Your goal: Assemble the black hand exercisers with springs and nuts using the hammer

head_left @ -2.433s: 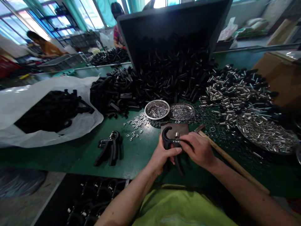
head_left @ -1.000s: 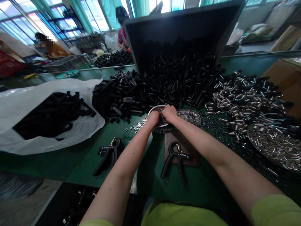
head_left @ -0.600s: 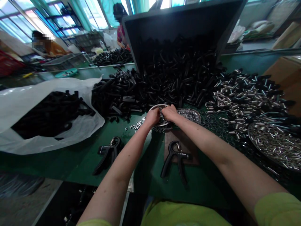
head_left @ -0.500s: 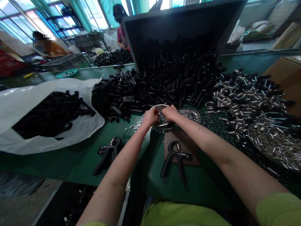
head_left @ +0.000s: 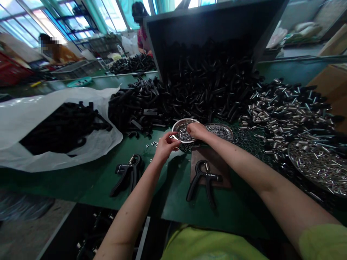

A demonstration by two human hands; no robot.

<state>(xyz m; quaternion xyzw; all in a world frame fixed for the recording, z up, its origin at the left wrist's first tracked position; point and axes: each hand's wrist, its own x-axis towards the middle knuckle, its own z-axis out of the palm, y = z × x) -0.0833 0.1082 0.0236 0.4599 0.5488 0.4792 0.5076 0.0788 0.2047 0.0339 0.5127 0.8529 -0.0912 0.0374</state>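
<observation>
My right hand point(head_left: 196, 130) reaches over the right part of a round metal dish point(head_left: 174, 127) of small metal parts, its fingers curled in; what they pinch is too small to make out. Left of the dish's front edge, my left hand point(head_left: 167, 145) hovers over scattered small nuts, thumb and fingers apart. A second dish point(head_left: 231, 136) of small parts is just right of the first. One black hand grip with a spring point(head_left: 206, 176) lies partly on a brown board point(head_left: 223, 159) in front of me. Another black hand grip point(head_left: 129, 172) rests left of my left forearm.
Behind the dishes, black handles point(head_left: 189, 94) spill from a large dark bin point(head_left: 214, 29). A white bag point(head_left: 105, 151) of black parts lies left. At right are springs with bolts point(head_left: 273, 112), a tray of metal pins point(head_left: 320, 166) and a cardboard box point(head_left: 330, 86). Two people sit beyond.
My left hand has drawn back from the dish toward the lower left, and its fingers have spread. My right hand stays at the dish. The whole view has shifted slightly.
</observation>
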